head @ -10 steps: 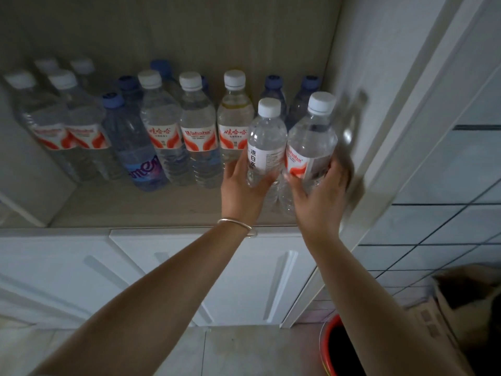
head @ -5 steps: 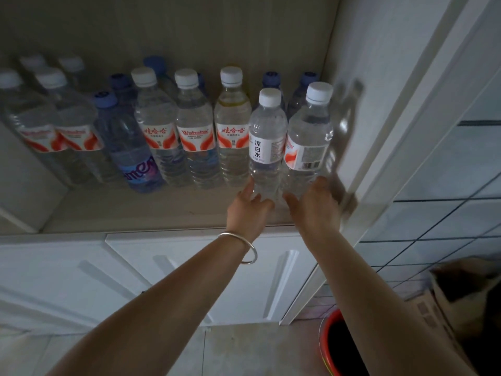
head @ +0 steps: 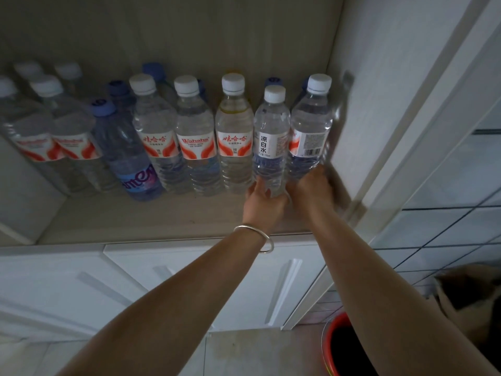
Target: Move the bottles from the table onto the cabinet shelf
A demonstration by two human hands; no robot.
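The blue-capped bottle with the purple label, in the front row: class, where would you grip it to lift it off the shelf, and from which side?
Grip the blue-capped bottle around its neck and shoulder, coming from the front and above. It stands upright with neighbours tight on both sides, so its flanks are blocked; only its front face and top are free.

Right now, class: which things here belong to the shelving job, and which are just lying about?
Belongs to the job:
left hand
right hand
white-label bottle
barcode bottle
cabinet shelf
bottles already shelved

Lying about:
red bin
brown bag
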